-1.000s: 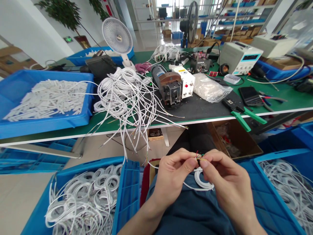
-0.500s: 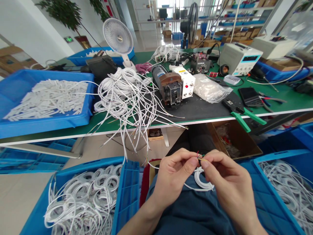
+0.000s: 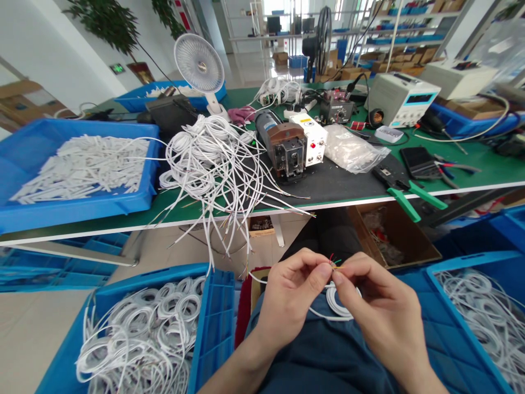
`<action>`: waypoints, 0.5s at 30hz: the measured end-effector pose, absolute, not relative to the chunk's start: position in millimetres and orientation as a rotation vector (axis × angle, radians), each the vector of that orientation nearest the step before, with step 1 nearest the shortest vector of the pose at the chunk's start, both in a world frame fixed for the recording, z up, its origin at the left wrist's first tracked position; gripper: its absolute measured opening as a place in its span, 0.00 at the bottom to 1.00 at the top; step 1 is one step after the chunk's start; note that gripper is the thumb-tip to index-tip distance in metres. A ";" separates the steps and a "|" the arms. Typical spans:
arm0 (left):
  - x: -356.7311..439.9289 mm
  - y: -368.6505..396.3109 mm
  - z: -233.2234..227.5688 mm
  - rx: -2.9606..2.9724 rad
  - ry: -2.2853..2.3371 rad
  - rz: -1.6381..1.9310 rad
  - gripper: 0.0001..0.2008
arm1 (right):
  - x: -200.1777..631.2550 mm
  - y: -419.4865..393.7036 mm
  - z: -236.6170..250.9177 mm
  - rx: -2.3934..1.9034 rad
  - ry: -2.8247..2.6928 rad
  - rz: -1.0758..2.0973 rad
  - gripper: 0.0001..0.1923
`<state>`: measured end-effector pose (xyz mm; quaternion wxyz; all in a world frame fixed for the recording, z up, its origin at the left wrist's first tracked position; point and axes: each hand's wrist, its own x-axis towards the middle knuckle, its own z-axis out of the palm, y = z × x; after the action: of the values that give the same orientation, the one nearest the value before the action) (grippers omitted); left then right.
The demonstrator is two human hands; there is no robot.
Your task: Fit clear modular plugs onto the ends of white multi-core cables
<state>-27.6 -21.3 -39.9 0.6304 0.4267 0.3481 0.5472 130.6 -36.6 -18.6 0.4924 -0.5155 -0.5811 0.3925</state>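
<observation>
Above my lap, my left hand (image 3: 293,290) pinches the end of a white cable between thumb and forefinger. Thin coloured wires (image 3: 335,262), red, green and yellow, fan out from that end. My right hand (image 3: 377,298) is closed at the fingertips on the yellow wire, right against the left fingertips. The cable's coil (image 3: 338,303) rests on my lap, partly behind the right hand. Part of the cable (image 3: 257,278) shows left of my left hand.
Blue crates of coiled white cables stand left (image 3: 207,328) and right (image 3: 463,323). On the bench lie a cable heap (image 3: 205,153), a motorised machine (image 3: 283,142), green-handled pliers (image 3: 404,202) and a blue tray (image 3: 151,164) of white pieces. A cardboard box (image 3: 422,241) sits under the bench.
My right fingertips have shifted slightly left, closer to the left ones. The coloured wires now stand more spread apart. My left hand has hardly moved.
</observation>
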 end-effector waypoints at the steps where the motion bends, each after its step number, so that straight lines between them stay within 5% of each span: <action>1: -26.3 -21.7 -40.1 0.970 0.805 1.259 0.06 | 130.2 -36.8 -19.0 -1.250 -1.435 0.929 0.08; 15: -20.4 -22.5 -31.8 1.042 0.886 1.273 0.08 | 135.5 -39.9 -17.1 -1.197 -1.507 0.785 0.09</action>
<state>-20.4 -22.5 -31.8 0.5944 0.4486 0.3812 0.5479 135.5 -39.9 -17.1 0.5070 -0.4963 -0.6249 0.3257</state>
